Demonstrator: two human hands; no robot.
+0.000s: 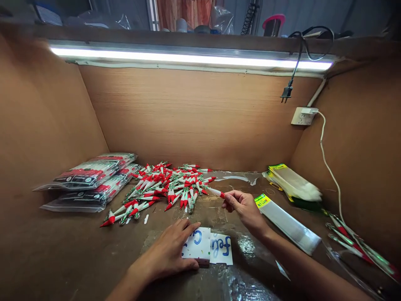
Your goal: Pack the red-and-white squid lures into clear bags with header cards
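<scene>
My right hand (242, 209) pinches one red-and-white lure (215, 192) by its red tip, at the near right edge of a heap of the same red, white and green lures (166, 187) on the brown table. My left hand (171, 253) lies flat with fingers stretched out, resting on a white card with blue handwriting (216, 247) near the front of the table. An empty clear bag with a yellow header (286, 221) lies just right of my right hand.
Filled packs of lures (90, 179) are stacked at the left. A pile of empty yellow-header bags (293, 182) sits at the back right, loose lures (357, 244) at the far right. Brown board walls enclose the table; a cable (328, 167) hangs from a wall socket (303, 116).
</scene>
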